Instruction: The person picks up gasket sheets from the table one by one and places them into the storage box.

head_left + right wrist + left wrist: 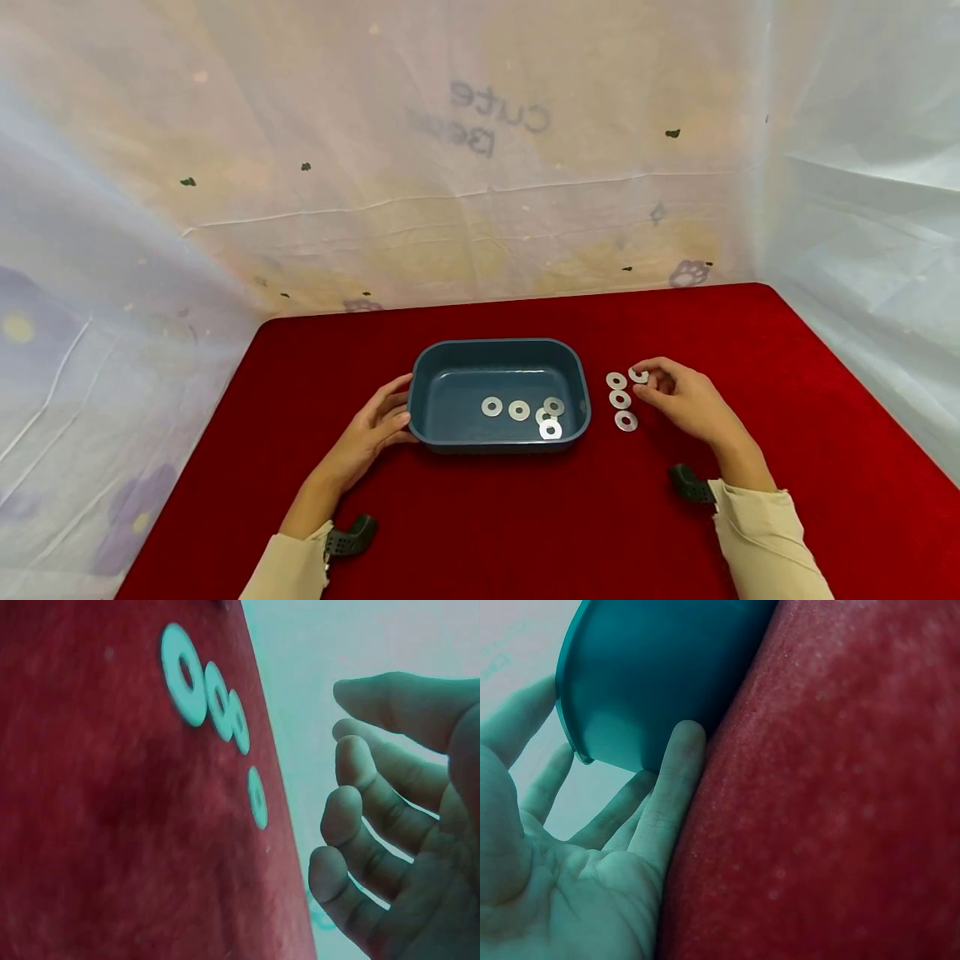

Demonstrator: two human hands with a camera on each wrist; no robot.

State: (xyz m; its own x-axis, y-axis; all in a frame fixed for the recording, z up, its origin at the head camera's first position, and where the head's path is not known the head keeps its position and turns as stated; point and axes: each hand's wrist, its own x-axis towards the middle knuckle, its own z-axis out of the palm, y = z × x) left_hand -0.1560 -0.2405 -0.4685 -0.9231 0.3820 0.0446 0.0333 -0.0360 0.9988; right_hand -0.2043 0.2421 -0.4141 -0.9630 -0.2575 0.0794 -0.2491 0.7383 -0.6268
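While my left hand [372, 429] lies palm-in against the left end wall of the blue tray [498, 352], its grip is spread and relaxed, straight fingers touching the smooth plastic and curling round nothing. Both forearms reach forward over the table [787, 375] in cream sleeves, the left angled in toward the tray, the right angled in from the tray's right.

My right hand [682, 398] hovers low just right of the tray, fingers bent. From the head view its fingertips meet the farthest washer [638, 375] of the loose group; I cannot tell whether the grip is pinching it or only touching it. Three more washers [620, 399] lie flat in a short row between that hand and the tray's right wall, apart from one another.

The tray is a rounded rectangle with a rolled rim, glossy inside. Flat metal rings [519, 409] rest on its floor toward the right end, two of them overlapping. The table cover is red and finely napped.

The left wrist view shows what the head view hides: my little finger [673, 787] lying along the tray's curved lower corner where it meets the cloth. The right wrist view shows the fingers [352, 802] parted and curved, with four washers [182, 673] edge-on beyond them.
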